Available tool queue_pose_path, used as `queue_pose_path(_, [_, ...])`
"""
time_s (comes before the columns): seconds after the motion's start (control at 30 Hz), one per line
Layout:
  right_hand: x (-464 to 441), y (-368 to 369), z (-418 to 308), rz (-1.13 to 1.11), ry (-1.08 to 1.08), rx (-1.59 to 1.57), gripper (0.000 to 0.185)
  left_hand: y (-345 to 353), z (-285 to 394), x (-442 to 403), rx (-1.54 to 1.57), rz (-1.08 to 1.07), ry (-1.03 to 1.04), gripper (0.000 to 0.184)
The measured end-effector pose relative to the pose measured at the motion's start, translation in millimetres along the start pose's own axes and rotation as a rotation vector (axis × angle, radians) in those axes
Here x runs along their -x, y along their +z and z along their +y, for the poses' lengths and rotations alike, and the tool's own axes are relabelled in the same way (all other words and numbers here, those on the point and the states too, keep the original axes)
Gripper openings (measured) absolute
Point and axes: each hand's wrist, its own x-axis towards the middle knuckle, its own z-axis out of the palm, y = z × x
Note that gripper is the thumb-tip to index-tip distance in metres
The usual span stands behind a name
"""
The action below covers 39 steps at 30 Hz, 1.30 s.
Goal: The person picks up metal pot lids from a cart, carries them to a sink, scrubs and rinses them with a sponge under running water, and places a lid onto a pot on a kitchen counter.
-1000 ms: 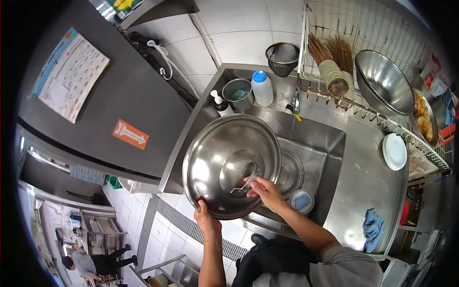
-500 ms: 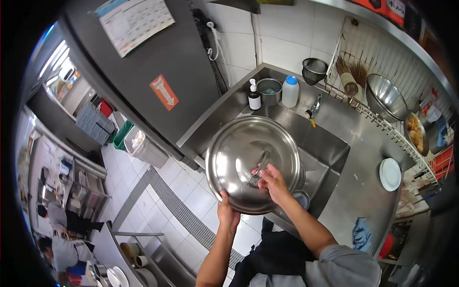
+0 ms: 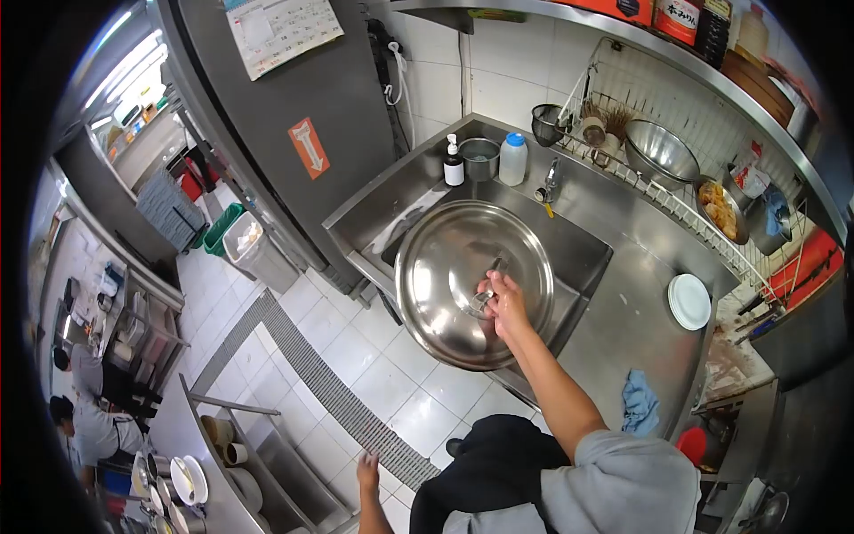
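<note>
A large round steel lid (image 3: pixel 445 267) hangs over the sink (image 3: pixel 583 254) and its front edge, domed side facing me. My right hand (image 3: pixel 503 305) is closed round the metal handle at its centre. Away from the lid, my left hand (image 3: pixel 367 470) is low over the tiled floor, touching nothing, with its fingers partly spread. Behind the lid stand a pump bottle (image 3: pixel 454 165), a steel pot (image 3: pixel 479 158) and a bottle with a blue cap (image 3: pixel 513 162), beside the tap (image 3: pixel 549 182).
White plates (image 3: pixel 688 302) and a blue cloth (image 3: pixel 640 403) lie on the right counter. A wire rack (image 3: pixel 694 209) holds steel bowls (image 3: pixel 661 151). Lower left are a metal shelf unit (image 3: pixel 267 463) with dishes and two people (image 3: pixel 102 436). A bin (image 3: pixel 258 254) stands beside the fridge (image 3: pixel 276 116).
My left hand has let go of the lid's rim and dropped down and left. My right hand still holds the handle. The view has turned, showing more of the room and the upper shelf.
</note>
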Motion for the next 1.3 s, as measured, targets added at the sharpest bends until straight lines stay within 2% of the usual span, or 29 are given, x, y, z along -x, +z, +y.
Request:
queue_pose_path(0.03, [0, -3, 3, 0.029, 0.002, -0.068, 0.022, -24, -55, 38, 0.002, 0.071, -0.327, 0.066])
queue_pose_path(0.07, [-1, -2, 3, 0.052, 0.006, -0.136, 0.025, -39, -92, 75, -0.039, 0.126, -0.47, 0.064])
queue_pose_path(0.17, [0, -9, 5, -0.031, 0.061, -0.165, 0.027, -45, -148, 186, -0.127, 0.201, -0.68, 0.061])
queue_pose_path(0.27, [13, 3, 7, -0.125, 0.127, -0.16, 0.025, -11, -163, 272, -0.134, 0.216, -0.731, 0.057])
queue_pose_path(0.33, [30, 11, 12, -0.221, 0.148, -0.051, 0.024, 17, -164, 318, -0.099, 0.244, -0.744, 0.054])
queue_pose_path(0.4, [54, 21, 23, -0.351, 0.161, -0.041, 0.023, 51, -174, 358, -0.061, 0.277, -0.74, 0.052])
queue_pose_path(0.5, [104, 36, 33, -0.646, 0.074, 0.265, 0.021, 95, -166, 412, 0.001, 0.331, -0.727, 0.048])
queue_pose_path(0.6, [165, 62, 42, -0.881, 0.054, 0.259, 0.012, 131, -172, 459, 0.069, 0.406, -0.728, 0.045])
queue_pose_path(0.67, [205, 78, 41, -1.004, 0.034, 0.446, 0.009, 149, -178, 492, 0.106, 0.47, -0.725, 0.043])
queue_pose_path(0.73, [247, 91, 62, -1.151, -0.029, 0.378, 0.01, 161, -192, 526, 0.133, 0.544, -0.695, 0.041])
queue_pose_path(0.9, [373, 122, 96, -1.43, -0.026, 0.337, 0.008, 187, -243, 609, 0.155, 0.731, -0.624, 0.035])
queue_pose_path(1.03, [481, 146, 124, -1.532, -0.019, 0.312, 0.007, 209, -304, 690, 0.422, 0.829, -0.774, 0.042])
queue_pose_path(1.1, [531, 156, 143, -1.537, 0.001, 0.29, 0.006, 226, -314, 743, -0.303, 0.822, -0.415, 0.046])
queue_pose_path(1.17, [574, 166, 151, -1.587, 0.012, 0.307, 0.005, 227, -325, 751, 0.214, 0.841, -0.831, 0.047])
queue_pose_path(1.23, [614, 176, 151, -1.601, -0.004, 0.375, 0.005, 217, -331, 763, 0.349, 0.856, -0.953, 0.048])
queue_pose_path(1.3, [646, 184, 160, -1.623, 0.032, 0.402, 0.005, 202, -339, 772, 0.405, 0.881, -0.986, 0.049])
